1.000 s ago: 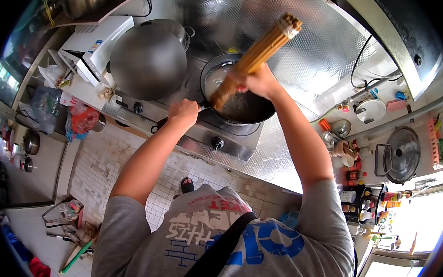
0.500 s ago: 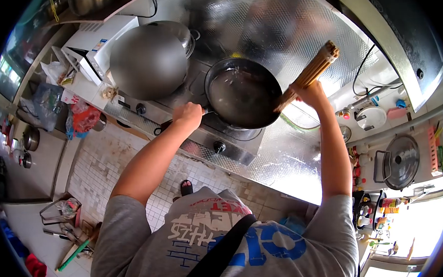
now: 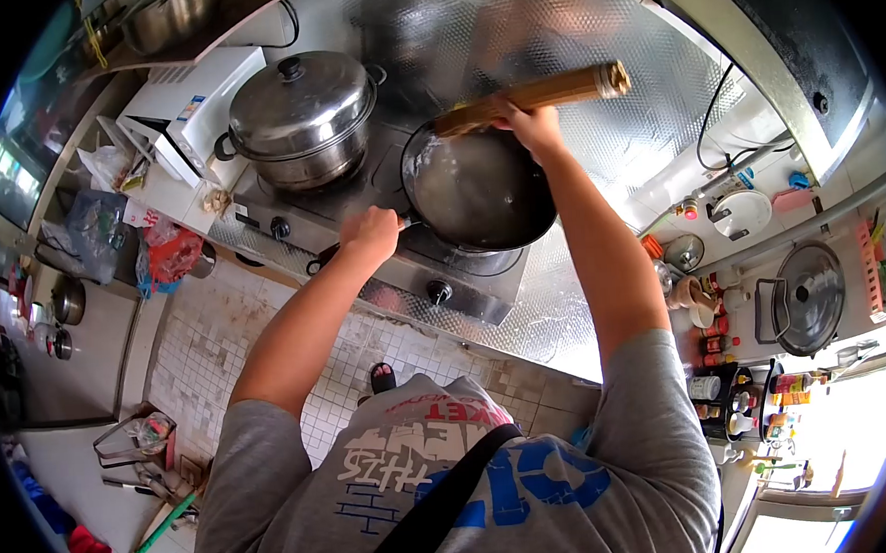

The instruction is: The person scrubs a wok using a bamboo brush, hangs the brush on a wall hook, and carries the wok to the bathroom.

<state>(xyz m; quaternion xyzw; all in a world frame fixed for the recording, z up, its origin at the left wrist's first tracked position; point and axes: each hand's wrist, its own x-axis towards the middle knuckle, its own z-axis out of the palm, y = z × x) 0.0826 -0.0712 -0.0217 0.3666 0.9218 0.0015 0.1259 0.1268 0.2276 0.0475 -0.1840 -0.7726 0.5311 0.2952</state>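
Observation:
A dark wok (image 3: 528,215) sits on the stove with cloudy liquid in its bottom. My left hand (image 3: 371,233) is closed around the wok's handle, on the near left side. In my right hand (image 3: 531,130) is a bamboo wok brush (image 3: 578,86), a bundle of thin strips bound together. The brush lies almost level over the far rim, its bristle end at the wok's far left inner wall and its butt pointing right. My right fingers are partly hidden behind the hand and the brush.
A lidded steel steamer pot (image 3: 302,119) stands on the left burner, near a white microwave (image 3: 189,105). Stove knobs (image 3: 439,292) line the front edge. A range hood (image 3: 803,67) overhangs the right. A large pot lid (image 3: 813,297) and several bottles are at the right.
My right hand has swung the brush left and away from me, from the wok's right rim to its far left side. The brush has tipped nearly level. My left hand stays on the handle.

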